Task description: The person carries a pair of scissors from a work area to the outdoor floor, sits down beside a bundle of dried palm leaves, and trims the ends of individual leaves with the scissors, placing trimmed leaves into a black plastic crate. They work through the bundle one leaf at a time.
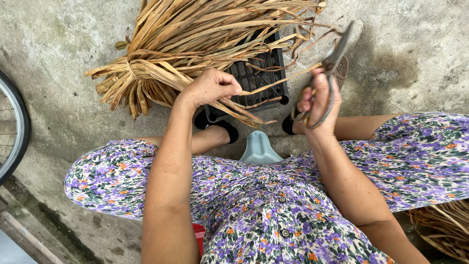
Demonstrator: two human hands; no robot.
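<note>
Pinching dried leaf strip [273, 82] | left hand [211, 87] | right hand [320, 105] grips scissors [332, 63]

The left hand [211, 87] pinches one dry straw-coloured strip [281, 79] between thumb and fingers. The strip runs across to the scissors [328, 73], gripped in the right hand [318, 105] with the blades pointing up and away, closing on its far end. A tied bundle of dried leaves [195, 44] lies across a black plastic crate [259, 78] on the concrete floor [405, 54]. A bicycle wheel [14, 129] shows at the left edge, more dried leaves [439, 227] lower right.
</note>
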